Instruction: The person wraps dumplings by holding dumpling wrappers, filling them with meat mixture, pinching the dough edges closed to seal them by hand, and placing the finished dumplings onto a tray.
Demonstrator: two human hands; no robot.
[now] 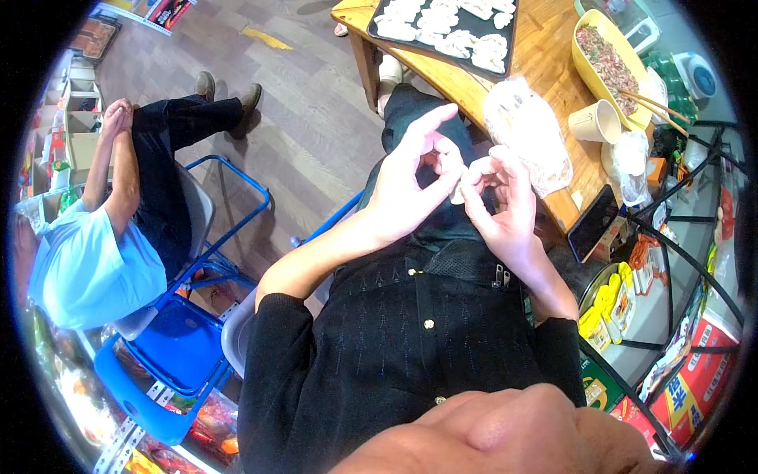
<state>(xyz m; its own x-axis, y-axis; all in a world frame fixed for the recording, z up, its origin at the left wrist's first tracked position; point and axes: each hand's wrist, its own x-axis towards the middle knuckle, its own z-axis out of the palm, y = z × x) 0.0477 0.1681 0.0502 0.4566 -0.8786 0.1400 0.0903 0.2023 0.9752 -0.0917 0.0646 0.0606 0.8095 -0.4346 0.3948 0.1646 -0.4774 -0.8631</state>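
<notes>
In front of my lap my left hand (418,178) and my right hand (501,197) meet, fingers curled, thumbs and fingertips pinched. Between them is a small pale dumpling (457,193), mostly hidden by the fingers. Just beyond my right hand, a clear plastic bag (527,130) with whitish contents lies at the table's edge. On the wooden table (545,67) a dark tray (509,43) carries rows of white dumplings (442,20). A yellow bowl (592,83) holds minced filling (604,63), with chopsticks (655,107) resting across its rim.
A paper cup (594,123), a crumpled plastic bag (629,162) and a phone (592,225) are to the right. Black rack bars (667,261) stand beside packaged goods. At left a person in a light blue shirt (103,268) sits near a blue folding chair (170,347).
</notes>
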